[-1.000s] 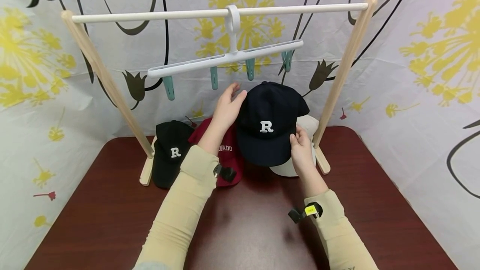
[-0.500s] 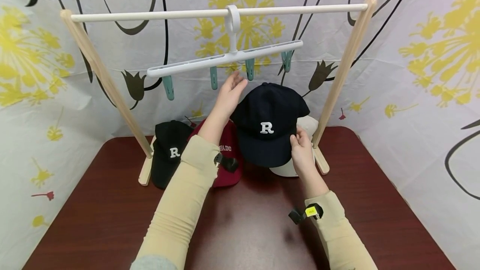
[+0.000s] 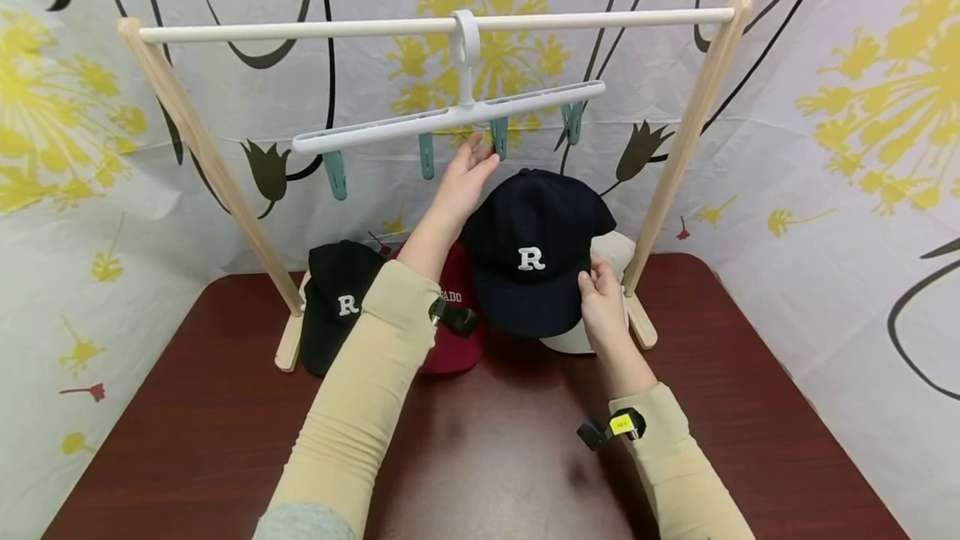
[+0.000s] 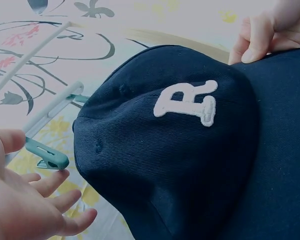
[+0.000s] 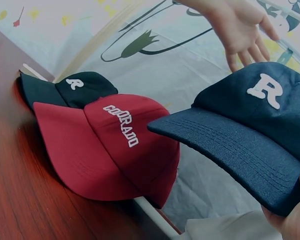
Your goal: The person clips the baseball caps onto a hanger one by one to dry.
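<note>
My right hand [image 3: 604,298] grips the side edge of a navy baseball cap [image 3: 536,294] with a white R, thumb in front, holding it up above the table. In the left wrist view the cap's [image 4: 190,145] crown points toward my left hand [image 4: 30,205]. That hand [image 3: 461,182], its fingers spread and loosely bent, reaches up to a teal clothespin [image 3: 498,138] under the white hanger [image 3: 450,117]. Its thumb and index finger lie on either side of this clothespin [image 4: 47,154]. Crown and clothespin are a small way apart in the head view.
The hanger hangs tilted from the white rod [image 3: 300,31] of a wooden rack [image 3: 217,173], with further clothespins [image 3: 336,176] along it. On the brown table [image 3: 480,448] lie a black cap [image 3: 333,282], a red cap [image 5: 110,150] and a white cap [image 3: 615,248].
My left hand has risen from beside the navy cap's crown to the clothespin. My right hand holds the cap nearly still, a touch lower.
</note>
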The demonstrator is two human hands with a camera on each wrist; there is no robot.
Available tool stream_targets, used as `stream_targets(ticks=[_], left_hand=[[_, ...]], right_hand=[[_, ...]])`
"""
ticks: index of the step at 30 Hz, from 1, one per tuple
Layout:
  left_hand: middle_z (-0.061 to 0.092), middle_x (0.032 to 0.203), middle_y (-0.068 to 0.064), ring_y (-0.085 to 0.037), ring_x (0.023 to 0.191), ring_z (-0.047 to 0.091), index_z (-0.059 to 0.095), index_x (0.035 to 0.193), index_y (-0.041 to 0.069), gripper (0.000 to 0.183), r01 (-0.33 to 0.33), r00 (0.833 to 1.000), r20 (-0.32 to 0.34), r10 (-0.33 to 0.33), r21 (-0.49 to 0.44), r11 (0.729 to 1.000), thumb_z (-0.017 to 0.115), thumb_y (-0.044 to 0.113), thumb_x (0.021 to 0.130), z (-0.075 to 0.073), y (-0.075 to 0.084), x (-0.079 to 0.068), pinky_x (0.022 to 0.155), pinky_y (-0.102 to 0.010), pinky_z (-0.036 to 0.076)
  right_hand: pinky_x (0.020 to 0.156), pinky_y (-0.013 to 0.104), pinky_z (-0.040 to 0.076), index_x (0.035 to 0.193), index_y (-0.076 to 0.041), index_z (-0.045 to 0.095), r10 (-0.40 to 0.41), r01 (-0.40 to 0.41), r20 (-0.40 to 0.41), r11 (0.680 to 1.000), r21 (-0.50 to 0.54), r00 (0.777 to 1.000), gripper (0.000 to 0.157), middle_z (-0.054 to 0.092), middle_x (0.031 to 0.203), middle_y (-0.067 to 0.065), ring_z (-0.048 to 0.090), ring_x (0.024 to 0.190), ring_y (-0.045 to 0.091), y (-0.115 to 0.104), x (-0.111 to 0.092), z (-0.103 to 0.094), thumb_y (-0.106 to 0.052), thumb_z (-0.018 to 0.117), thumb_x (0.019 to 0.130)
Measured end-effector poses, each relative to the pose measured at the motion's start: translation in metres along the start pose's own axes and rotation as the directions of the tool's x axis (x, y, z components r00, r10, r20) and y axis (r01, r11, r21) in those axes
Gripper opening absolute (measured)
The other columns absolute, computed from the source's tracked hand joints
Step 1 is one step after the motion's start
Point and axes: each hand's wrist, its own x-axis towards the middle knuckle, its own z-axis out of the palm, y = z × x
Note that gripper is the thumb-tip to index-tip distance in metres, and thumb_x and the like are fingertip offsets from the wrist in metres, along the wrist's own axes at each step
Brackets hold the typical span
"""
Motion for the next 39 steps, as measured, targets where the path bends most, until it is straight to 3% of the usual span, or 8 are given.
stream_targets(ticks=[20,28,39], left_hand=[[0.054,0.132,-0.010,-0.019,0.124,0.046,0.032,0.150,0.015,0.058,-0.085,0.996,-0.032,0.088,0.094,0.992,0.055,0.028,0.098,-0.001,-0.001,-0.004,0.101,-0.034,0.036],[0.060,0.113,-0.010,-0.020,0.112,0.054,0.041,0.145,0.010,0.051,-0.102,0.994,-0.034,0.107,0.134,0.986,0.052,0.031,0.100,0.001,0.001,-0.003,0.091,-0.034,0.042],[0.051,0.136,-0.006,-0.018,0.117,0.052,0.044,0.144,0.011,0.050,-0.033,0.999,0.002,0.033,0.141,0.990,0.046,0.037,0.101,0.004,0.016,0.000,0.088,-0.034,0.047]], right_hand=[[0.089,0.023,0.043,0.141,0.008,0.027,-0.005,0.005,-0.018,1.000,-0.001,1.000,0.038,0.045,0.130,0.024,0.051,0.110,0.018,0.004,-0.002,-0.004,-0.004,0.028,0.104],[0.092,0.026,0.041,0.142,0.008,0.025,-0.003,0.003,-0.006,1.000,0.021,1.000,0.039,0.042,0.134,0.023,0.048,0.116,0.022,0.005,-0.005,-0.005,-0.005,0.027,0.105],[0.095,0.027,0.039,0.142,0.007,0.025,0.000,0.000,0.007,1.000,0.007,1.000,0.039,0.039,0.139,0.021,0.044,0.121,0.024,0.006,-0.007,-0.008,-0.006,0.026,0.105]])
